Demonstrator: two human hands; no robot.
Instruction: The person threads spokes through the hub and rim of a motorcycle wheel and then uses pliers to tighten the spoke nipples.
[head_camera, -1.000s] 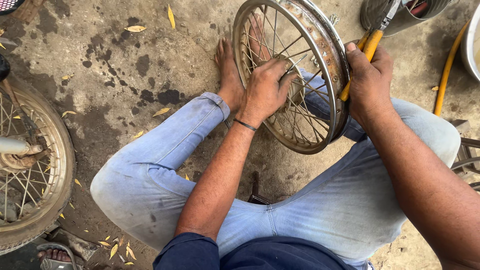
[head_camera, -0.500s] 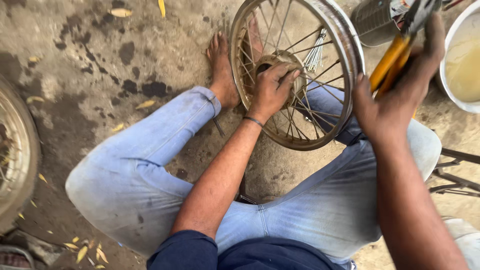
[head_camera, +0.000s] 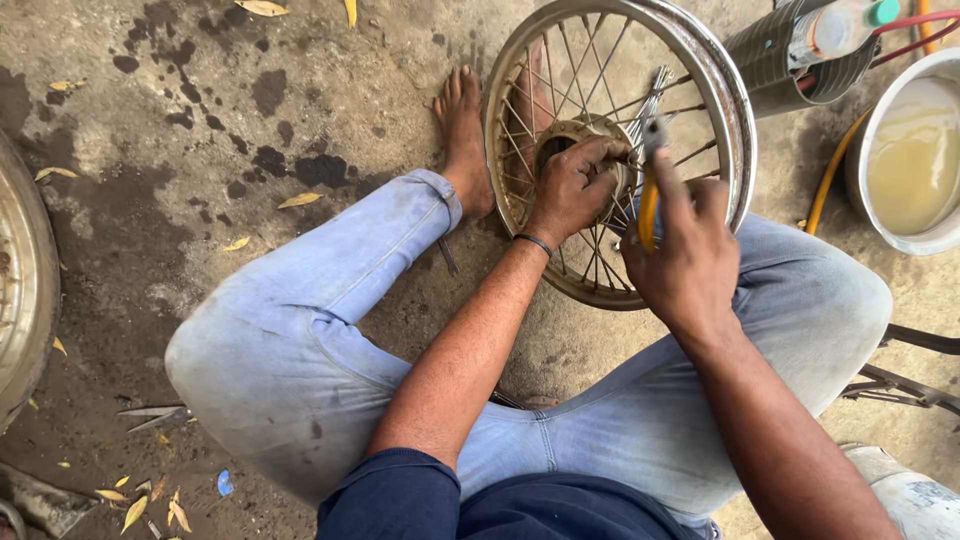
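A spoked metal wheel (head_camera: 715, 95) stands tilted on the ground between my bare feet. My left hand (head_camera: 575, 185) grips its hub at the centre. My right hand (head_camera: 690, 255) holds a pair of pliers with yellow handles (head_camera: 648, 205), whose jaws sit at a bundle of loose spokes (head_camera: 652, 95) near the hub. I am sitting on the floor in light blue jeans, knees spread. My left foot (head_camera: 463, 135) rests just left of the rim.
A white bucket of murky liquid (head_camera: 905, 155) stands at the right, beside a dark ribbed cylinder with a plastic bottle (head_camera: 800, 50). A yellow hose (head_camera: 828, 175) curves by the bucket. Another wheel rim (head_camera: 25, 290) lies at the left edge. Oil stains and dry leaves dot the concrete.
My right hand has come down from the upper right with the pliers to the spokes by the hub. My left hand has stayed on the hub. The camera view shifted right.
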